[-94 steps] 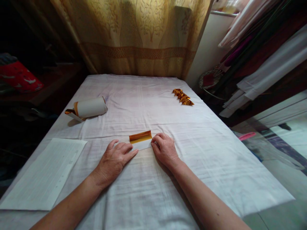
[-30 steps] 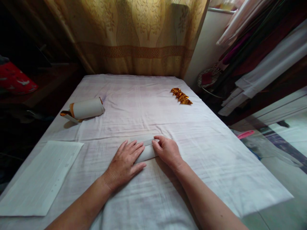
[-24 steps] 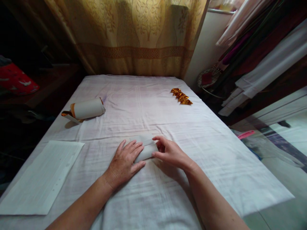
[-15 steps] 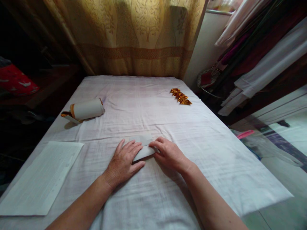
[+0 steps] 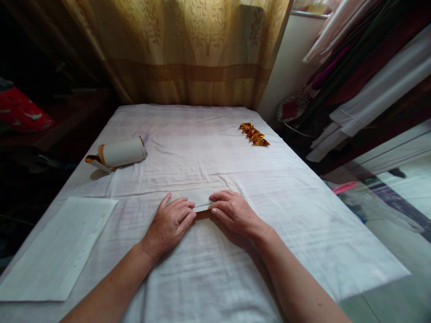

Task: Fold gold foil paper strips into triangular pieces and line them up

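Note:
A pale strip of folded paper point(image 5: 202, 197) lies on the white cloth in front of me, its two ends covered by my hands. A narrow brownish band shows along its near edge. My left hand point(image 5: 173, 224) rests over the left end, fingers held together and thumb drawn in at the near edge. At the right end, my right hand point(image 5: 234, 213) grips the paper with bent fingers on top and the thumb at the near edge. How the paper is folded under my fingers is hidden.
A white roll with gold foil inside point(image 5: 123, 151) lies at the left. Several shiny gold folded pieces point(image 5: 255, 134) sit in a row at the back right. A stack of white paper sheets point(image 5: 60, 251) lies near left. The cloth-covered table point(image 5: 202, 157) ends at a curtain point(image 5: 188, 80).
My left fingers have drawn closer together with the thumb moved up to the near edge. The paper's raised near flap now lies lower, and my right thumb has come into view.

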Motion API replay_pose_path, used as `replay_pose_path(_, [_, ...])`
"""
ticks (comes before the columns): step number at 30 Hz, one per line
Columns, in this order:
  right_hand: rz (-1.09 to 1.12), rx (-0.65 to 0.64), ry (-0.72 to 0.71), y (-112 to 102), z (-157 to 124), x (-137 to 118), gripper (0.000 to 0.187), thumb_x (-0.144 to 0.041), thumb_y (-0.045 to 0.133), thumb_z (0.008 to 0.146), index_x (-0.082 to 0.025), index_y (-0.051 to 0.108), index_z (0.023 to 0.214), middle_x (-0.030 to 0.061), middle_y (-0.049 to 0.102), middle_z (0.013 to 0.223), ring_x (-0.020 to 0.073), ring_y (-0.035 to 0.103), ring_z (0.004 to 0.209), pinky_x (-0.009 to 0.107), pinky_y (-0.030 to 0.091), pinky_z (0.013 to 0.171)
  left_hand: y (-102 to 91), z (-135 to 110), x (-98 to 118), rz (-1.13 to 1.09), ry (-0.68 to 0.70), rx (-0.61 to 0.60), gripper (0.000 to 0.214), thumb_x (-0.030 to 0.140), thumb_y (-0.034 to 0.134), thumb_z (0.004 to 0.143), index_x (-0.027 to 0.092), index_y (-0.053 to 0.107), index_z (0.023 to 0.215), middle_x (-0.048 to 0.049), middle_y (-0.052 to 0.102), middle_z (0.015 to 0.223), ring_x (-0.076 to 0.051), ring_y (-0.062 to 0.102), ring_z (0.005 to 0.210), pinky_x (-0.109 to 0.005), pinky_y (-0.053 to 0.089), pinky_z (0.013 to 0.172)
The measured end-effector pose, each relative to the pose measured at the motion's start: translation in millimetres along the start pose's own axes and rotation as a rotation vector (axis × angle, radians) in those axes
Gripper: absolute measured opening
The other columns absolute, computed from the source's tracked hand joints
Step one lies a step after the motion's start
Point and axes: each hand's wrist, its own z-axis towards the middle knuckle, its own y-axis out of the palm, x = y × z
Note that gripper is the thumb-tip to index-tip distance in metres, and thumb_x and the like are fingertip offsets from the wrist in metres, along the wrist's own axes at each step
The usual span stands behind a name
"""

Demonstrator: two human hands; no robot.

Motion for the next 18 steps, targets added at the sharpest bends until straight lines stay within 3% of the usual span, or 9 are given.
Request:
replay_pose_path(4, [0.110, 0.127, 0.123, 13, 5, 3, 0.012, -0.020, 0.063, 0.090, -0.022, 0.074, 0.088, 0.0045, 0.075, 0.100, 0.0184, 0.067, 0.094, 0.034, 0.050, 0.088, 3.5, 2, -5, -0.010, -0.046, 0.055, 0.023, 0.030, 0.048, 0.098, 0.023, 0.069, 0.093, -0.0034, 0.076, 0.106, -0.022, 0.069, 0.106, -0.059, 0.034, 0.111])
replay_pose_path(10, [0.069, 0.242, 0.242, 28, 12, -2, 0.010, -0.015, 0.065, 0.083, -0.022, 0.071, 0.079, 0.0041, 0.073, 0.088, 0.0193, 0.065, 0.085, 0.032, 0.048, 0.080, 12.6, 5, -10, 0.065, -0.003, 0.215, 0.022, 0.028, 0.049, 0.098, 0.019, 0.064, 0.113, -0.0064, 0.075, 0.105, -0.020, 0.069, 0.097, -0.048, 0.046, 0.105])
replay_pose_path(18, [-0.019, 0.256, 0.305, 29, 14, -8, 0.009, -0.014, 0.063, 0.081, -0.021, 0.068, 0.077, 0.0036, 0.069, 0.086, 0.0201, 0.062, 0.085, 0.032, 0.044, 0.078, 9.7, 0, -3, 0.248, 0.125, 0.141, 0.025, 0.028, 0.048, 0.100, 0.023, 0.067, 0.115, -0.0083, 0.069, 0.122, -0.023, 0.065, 0.109, -0.050, 0.043, 0.105])
